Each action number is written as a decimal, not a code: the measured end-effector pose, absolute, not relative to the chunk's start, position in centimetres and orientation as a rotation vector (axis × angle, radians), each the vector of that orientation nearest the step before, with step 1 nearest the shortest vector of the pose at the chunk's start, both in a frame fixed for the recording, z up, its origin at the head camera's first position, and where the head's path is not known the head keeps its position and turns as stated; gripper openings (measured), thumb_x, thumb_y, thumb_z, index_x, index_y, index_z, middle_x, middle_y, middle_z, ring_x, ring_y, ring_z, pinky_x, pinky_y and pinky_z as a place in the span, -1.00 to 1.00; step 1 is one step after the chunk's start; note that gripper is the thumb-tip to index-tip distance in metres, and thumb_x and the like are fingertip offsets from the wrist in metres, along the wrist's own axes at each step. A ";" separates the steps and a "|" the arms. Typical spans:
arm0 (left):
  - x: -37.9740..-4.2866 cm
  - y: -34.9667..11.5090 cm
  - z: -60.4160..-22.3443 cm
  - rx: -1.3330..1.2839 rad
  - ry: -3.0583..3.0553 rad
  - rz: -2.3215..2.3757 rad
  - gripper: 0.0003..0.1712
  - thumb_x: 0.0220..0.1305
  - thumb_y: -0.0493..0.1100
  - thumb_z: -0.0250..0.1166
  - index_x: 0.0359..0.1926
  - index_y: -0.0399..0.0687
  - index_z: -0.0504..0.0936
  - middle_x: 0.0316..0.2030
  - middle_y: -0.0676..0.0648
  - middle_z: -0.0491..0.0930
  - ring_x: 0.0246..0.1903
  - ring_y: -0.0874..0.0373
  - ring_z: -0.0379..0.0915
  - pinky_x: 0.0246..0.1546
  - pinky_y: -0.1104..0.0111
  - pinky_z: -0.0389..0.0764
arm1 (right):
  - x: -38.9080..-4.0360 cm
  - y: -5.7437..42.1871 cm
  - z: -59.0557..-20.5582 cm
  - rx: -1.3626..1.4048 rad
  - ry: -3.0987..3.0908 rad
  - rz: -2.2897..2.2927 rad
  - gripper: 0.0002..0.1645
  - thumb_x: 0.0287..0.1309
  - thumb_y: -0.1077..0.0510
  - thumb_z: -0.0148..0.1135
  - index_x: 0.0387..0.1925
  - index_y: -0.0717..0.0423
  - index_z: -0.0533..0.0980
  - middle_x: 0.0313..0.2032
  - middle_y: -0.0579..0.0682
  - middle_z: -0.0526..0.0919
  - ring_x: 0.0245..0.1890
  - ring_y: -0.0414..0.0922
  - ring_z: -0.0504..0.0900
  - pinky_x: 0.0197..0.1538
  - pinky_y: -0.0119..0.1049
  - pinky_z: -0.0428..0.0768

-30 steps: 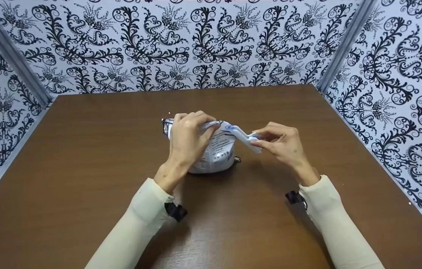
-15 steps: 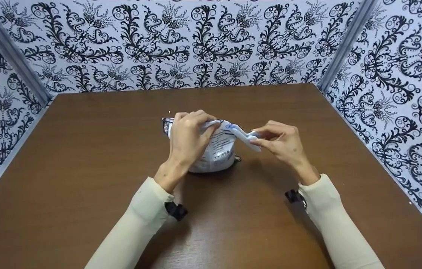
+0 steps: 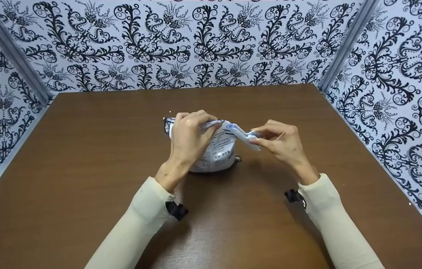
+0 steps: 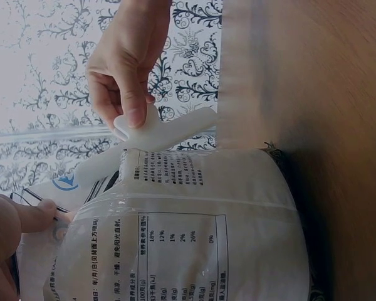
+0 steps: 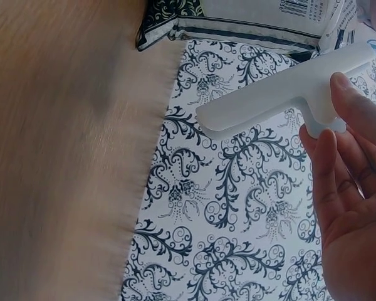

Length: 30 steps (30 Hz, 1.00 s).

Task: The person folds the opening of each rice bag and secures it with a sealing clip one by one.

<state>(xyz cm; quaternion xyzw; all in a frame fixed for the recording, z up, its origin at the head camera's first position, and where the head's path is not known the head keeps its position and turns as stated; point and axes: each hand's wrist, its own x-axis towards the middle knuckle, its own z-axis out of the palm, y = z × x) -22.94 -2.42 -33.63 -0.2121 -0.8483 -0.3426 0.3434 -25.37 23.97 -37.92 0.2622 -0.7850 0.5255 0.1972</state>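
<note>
A printed white plastic bag (image 3: 218,155) with a full, rounded body stands on the table in the head view. Its top is folded over, and my left hand (image 3: 189,136) pinches that fold between thumb and fingers. To the right of the bag, my right hand (image 3: 281,142) squeezes the two grip tabs of a white bag clip (image 5: 269,94) between thumb and fingers. One end of the clip's long bar overlaps the bag's folded top corner; the other end points down and away. In the left wrist view, the printed back panel (image 4: 182,238) faces the camera.
The brown table (image 3: 102,149) extends around the bag on every side. Patterned wall panels (image 3: 151,41) stand at the back and both sides, with grey corner posts (image 3: 341,46). Black wrist cameras (image 3: 176,211) sit at both cuffs.
</note>
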 end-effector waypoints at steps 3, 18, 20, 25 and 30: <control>-22.9 -2.5 -33.7 -0.551 -2.207 -0.888 -0.88 0.25 -0.11 0.50 -0.24 -0.04 0.85 -0.29 0.04 0.84 -0.25 0.14 0.78 -0.04 0.22 0.47 | -25.4 23.9 -37.9 0.732 -2.204 1.465 -0.72 -0.10 0.30 0.66 -0.25 0.10 0.82 -0.43 0.08 0.75 -0.44 -0.25 0.72 -0.35 -0.41 0.71; -22.9 -2.5 -33.7 -0.544 -2.209 -0.905 -0.87 0.24 -0.11 0.51 -0.24 -0.04 0.85 -0.29 0.04 0.84 -0.26 0.15 0.77 -0.05 0.22 0.45 | -25.6 23.5 -37.8 0.778 -2.163 1.456 -0.71 -0.11 0.32 0.66 -0.25 0.11 0.81 -0.45 0.07 0.73 -0.47 -0.25 0.69 -0.37 -0.40 0.70; -22.9 -2.5 -33.7 -0.545 -2.208 -0.906 -0.87 0.23 -0.11 0.51 -0.24 -0.03 0.85 -0.29 0.04 0.84 -0.26 0.15 0.77 -0.05 0.23 0.46 | -25.5 23.5 -37.7 0.773 -2.165 1.456 -0.71 -0.11 0.31 0.66 -0.26 0.11 0.81 -0.45 0.06 0.72 -0.47 -0.25 0.68 -0.37 -0.40 0.69; -23.0 -2.4 -33.8 -0.549 -2.205 -0.890 -0.89 0.23 -0.12 0.51 -0.26 -0.03 0.85 -0.31 0.05 0.84 -0.28 0.16 0.77 -0.04 0.22 0.47 | -25.3 23.2 -37.6 0.746 -2.164 1.475 -0.72 -0.12 0.32 0.67 -0.27 0.13 0.81 -0.45 0.08 0.72 -0.47 -0.25 0.69 -0.37 -0.43 0.69; -23.0 -2.3 -33.7 -0.552 -2.203 -0.887 -0.89 0.22 -0.12 0.52 -0.26 -0.04 0.85 -0.30 0.04 0.84 -0.28 0.15 0.77 -0.05 0.22 0.47 | -25.4 23.1 -37.5 0.741 -2.165 1.492 -0.72 -0.11 0.32 0.66 -0.26 0.14 0.81 -0.44 0.08 0.72 -0.46 -0.24 0.70 -0.36 -0.43 0.69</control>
